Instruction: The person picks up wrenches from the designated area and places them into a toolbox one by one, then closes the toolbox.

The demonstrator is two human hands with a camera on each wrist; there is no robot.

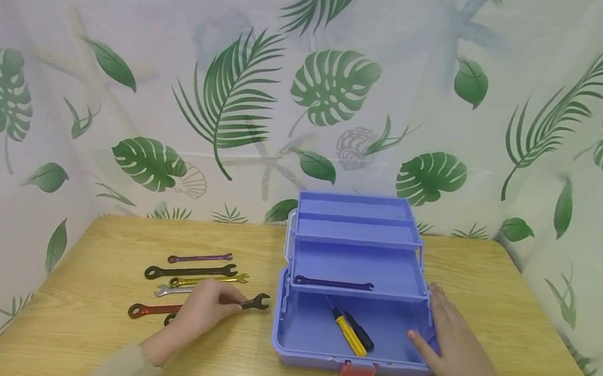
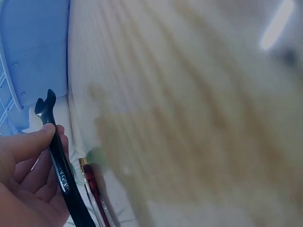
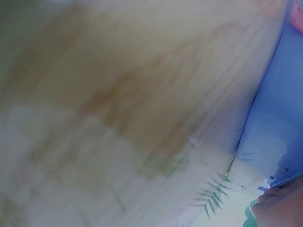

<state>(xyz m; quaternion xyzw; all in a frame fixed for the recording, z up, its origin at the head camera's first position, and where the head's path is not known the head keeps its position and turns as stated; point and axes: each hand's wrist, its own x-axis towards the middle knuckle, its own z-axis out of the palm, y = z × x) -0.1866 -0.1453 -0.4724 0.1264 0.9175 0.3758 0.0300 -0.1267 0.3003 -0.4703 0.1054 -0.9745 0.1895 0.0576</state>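
My left hand (image 1: 206, 310) pinches a black combination wrench (image 1: 256, 302) between thumb and fingers, its jaw end pointing right. In the left wrist view the same wrench (image 2: 59, 163) lies across the fingers, under the thumb. A blue-purple toolbox (image 1: 304, 333) stands open just to its right, stepped trays raised. My right hand (image 1: 452, 345) rests against the box's right side, fingers extended along it and thumb over the rim. A dark purple wrench (image 1: 333, 283) lies in the lowest tray. Yellow (image 1: 351, 334) and black (image 1: 360, 330) screwdrivers lie in the bottom.
Left of the box lie a purple wrench (image 1: 199, 258), a black wrench (image 1: 190, 271), a gold wrench (image 1: 211, 280), a silver wrench (image 1: 171, 290) and a red wrench (image 1: 153, 310). Another dark ring end (image 1: 169, 319) shows beside my left hand. A pink latch (image 1: 357, 375) hangs in front.
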